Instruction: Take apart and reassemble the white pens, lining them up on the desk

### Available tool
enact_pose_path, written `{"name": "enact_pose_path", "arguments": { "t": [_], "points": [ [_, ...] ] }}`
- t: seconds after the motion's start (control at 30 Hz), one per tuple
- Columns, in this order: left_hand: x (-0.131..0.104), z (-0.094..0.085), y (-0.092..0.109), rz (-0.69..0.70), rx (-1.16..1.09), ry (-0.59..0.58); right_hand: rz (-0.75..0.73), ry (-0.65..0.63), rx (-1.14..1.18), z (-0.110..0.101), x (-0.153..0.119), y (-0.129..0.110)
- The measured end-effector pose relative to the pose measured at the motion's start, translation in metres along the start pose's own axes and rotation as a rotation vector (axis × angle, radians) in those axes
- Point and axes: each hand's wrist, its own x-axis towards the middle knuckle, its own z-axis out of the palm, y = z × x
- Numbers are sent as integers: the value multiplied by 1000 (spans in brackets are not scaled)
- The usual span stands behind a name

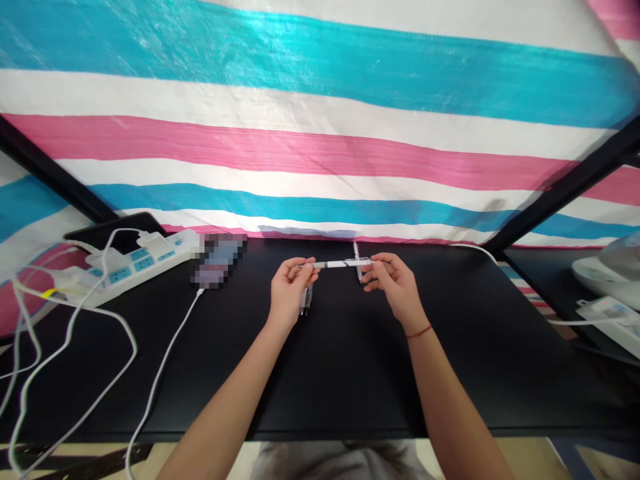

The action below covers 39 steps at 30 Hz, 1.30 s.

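Observation:
A white pen with a grey grip is held level above the black table. My left hand pinches its grey end between thumb and fingers. At the other end, by the clip, my right hand has its thumb and fingers closed on it; a red string circles that wrist. Behind the held pen, a second white pen lies on the table, partly covered by it. Dark pens lie beside my left hand, which hides part of them; their exact number I cannot tell.
On the left lies a white power strip with plugs and looping white cables. A blurred-out phone has a charging cable attached. Striped sheeting hangs behind the table. At right, another power strip rests on a neighbouring surface.

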Motion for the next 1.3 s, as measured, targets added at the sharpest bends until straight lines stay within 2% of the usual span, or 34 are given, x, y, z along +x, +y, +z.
{"name": "enact_pose_path", "arguments": {
  "t": [0.17,0.33,0.5,0.67,0.8,0.97,1.13,1.3],
  "points": [
    [-1,1,1,22,10,-18,-52,31,-158,-1,0,2],
    [0,1,0,29,-2,-5,-59,-14,-89,0,-1,0],
    [0,0,0,41,12,-23,-76,26,-231,-1,-1,1],
    [-1,1,0,43,12,-14,-55,-15,-128,-2,1,2],
    [-1,2,2,66,33,-26,-92,7,-260,-2,0,0],
    [-2,2,4,57,46,-23,-80,-55,-171,-1,-1,-1],
    [-4,3,5,79,86,-51,-89,-68,-296,-1,-2,-1],
    [-4,4,5,68,66,-37,-49,-87,-156,0,-2,0]
  ]
}}
